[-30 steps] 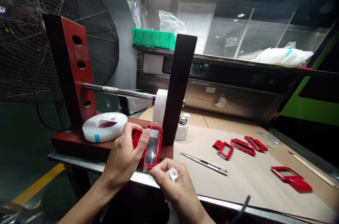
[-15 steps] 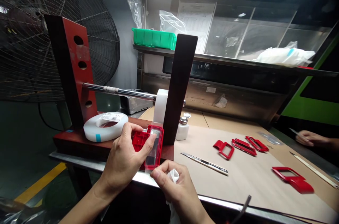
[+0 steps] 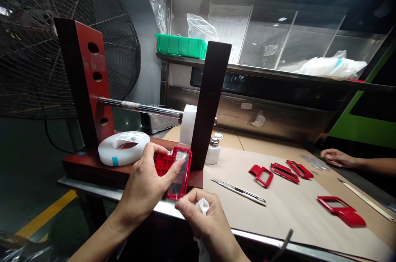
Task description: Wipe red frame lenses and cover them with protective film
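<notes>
My left hand grips a red plastic frame with a clear window, thumb across the window and fingers behind its left side. At the frame's lower end, the thumb and forefinger of my right hand are pinched together by a thin clear film edge. A crumpled white cloth is tucked in my right palm and hangs below. Just above the frame, a roll of clear film sits on a metal rod of the red-and-black stand.
On the stand's base lies another film roll. To the right are a white pump bottle, a utility knife, several red frames and a pale strip. A co-worker's hand rests at the far right. A large fan stands left.
The film at the frame's lower end now looks narrower, drawn towards my right fingertips. My hands stay nearly in place. The co-worker's hand has moved left, and the thin piece in it no longer shows.
</notes>
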### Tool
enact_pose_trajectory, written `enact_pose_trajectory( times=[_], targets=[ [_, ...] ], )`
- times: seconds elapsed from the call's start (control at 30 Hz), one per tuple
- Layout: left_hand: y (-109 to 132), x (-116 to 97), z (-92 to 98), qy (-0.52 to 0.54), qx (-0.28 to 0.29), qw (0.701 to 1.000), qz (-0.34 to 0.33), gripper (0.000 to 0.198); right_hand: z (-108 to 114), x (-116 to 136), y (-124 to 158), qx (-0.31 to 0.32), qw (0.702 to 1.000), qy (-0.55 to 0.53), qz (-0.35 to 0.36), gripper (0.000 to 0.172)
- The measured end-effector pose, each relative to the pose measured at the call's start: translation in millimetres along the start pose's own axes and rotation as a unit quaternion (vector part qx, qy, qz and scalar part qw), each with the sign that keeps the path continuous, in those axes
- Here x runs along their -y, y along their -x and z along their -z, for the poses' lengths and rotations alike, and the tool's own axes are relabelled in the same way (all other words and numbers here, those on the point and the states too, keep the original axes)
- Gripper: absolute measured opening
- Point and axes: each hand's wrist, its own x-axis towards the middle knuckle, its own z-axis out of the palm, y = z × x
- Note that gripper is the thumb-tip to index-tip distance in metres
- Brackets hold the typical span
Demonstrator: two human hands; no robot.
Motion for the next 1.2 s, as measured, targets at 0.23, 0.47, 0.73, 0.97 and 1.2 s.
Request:
enact_pose_trajectory(
  times=[0.23, 0.47, 0.73, 0.97, 1.2],
  targets=[
    [-0.7, -0.7, 0.4, 0.005, 0.005, 1.000, 0.008, 0.036, -0.5, 1.6, 0.6, 0.002, 1.000, -0.003, -0.005, 0.040],
    [-0.7, -0.2, -0.7, -0.003, 0.007, 1.000, 0.012, 0.034, -1.7, 3.7, 0.2, 0.003, 1.000, 0.002, -0.004, 0.037],
    [-1.4, 1.7, -2.9, 0.013, 0.010, 0.999, 0.029, 0.036, 0.8, 0.5, 3.7, 0.020, 0.996, 0.084, 0.006, 0.038],
    [-1.7, 4.3, -4.7, 0.022, 0.002, 0.999, 0.028, 0.035, 7.5, 19.4, 11.4, -0.032, 0.977, 0.171, 0.126, 0.030],
    [-0.9, 3.1, -4.3, 0.006, -0.010, 1.000, 0.019, 0.035, -3.7, 27.8, 4.7, 0.045, 0.944, 0.265, 0.190, 0.021]
  ],
)
